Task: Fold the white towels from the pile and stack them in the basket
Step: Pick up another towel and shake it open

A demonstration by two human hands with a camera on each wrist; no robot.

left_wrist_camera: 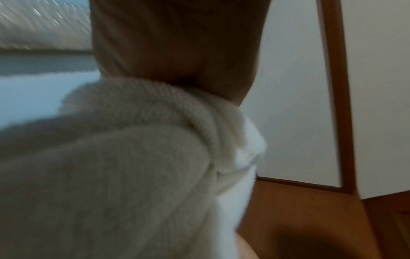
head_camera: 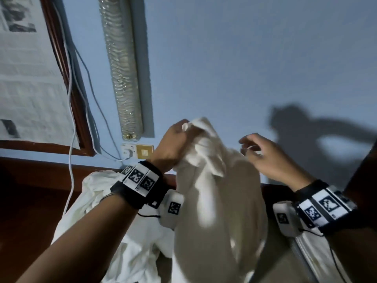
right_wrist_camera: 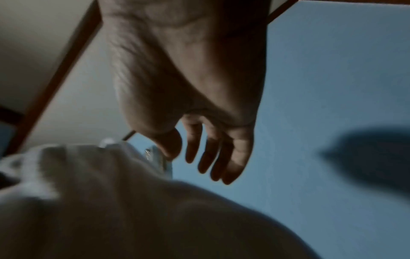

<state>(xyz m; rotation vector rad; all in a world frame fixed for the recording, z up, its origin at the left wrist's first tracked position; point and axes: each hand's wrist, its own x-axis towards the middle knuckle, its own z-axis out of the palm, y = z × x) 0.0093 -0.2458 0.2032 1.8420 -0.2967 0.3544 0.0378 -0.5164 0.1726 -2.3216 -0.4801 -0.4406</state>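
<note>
Towel (head_camera: pixel 212 193), white, hangs at centre, upper edge bunched in left hand (head_camera: pixel 173 144), fingers clamped around it. Right hand (head_camera: pixel 263 156) at 3 o'clock of it, fingers spread, holding nothing. Pile (head_camera: pixel 122 231) at 7 o'clock. No legible writing; wristbands (head_camera: pixel 140 180) carry square black-and-white markers.

Both forearms are bare, with no sleeves. Each wrist wears a black strap (head_camera: pixel 132 193) ringed with white blocks printed with black square markers (head_camera: pixel 140 177). A white camera pod (head_camera: pixel 173 209) sits at 4 o'clock of the left band, another pod (head_camera: pixel 284 218) at 9 o'clock of the right band (head_camera: pixel 322 207); thin black cables (head_camera: pixel 149 215) trail from them.
</note>
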